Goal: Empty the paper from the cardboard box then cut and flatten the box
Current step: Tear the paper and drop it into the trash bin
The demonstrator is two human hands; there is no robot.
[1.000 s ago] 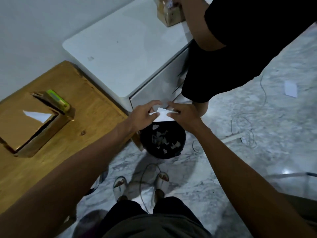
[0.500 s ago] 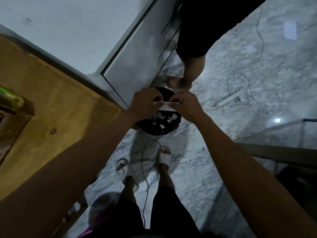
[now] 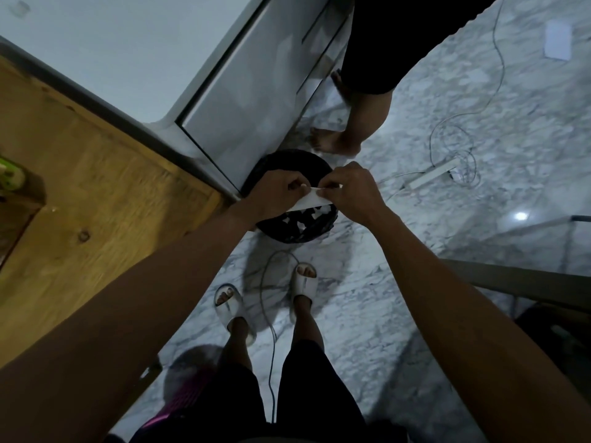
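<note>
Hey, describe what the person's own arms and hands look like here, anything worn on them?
Both arms are bare from the bottom of the frame up to the wrists: no sleeves show, and no watch, bracelet or glove. The left hand and right hand are bare too; no ring is visible on the fingers, though the dim light and blur hide fine detail. No markings are visible on either forearm.

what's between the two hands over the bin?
Head view: a white paper strip, pinched at its top edge by the left hand and right hand. Directly below it sits the black bin holding white paper scraps.
</note>
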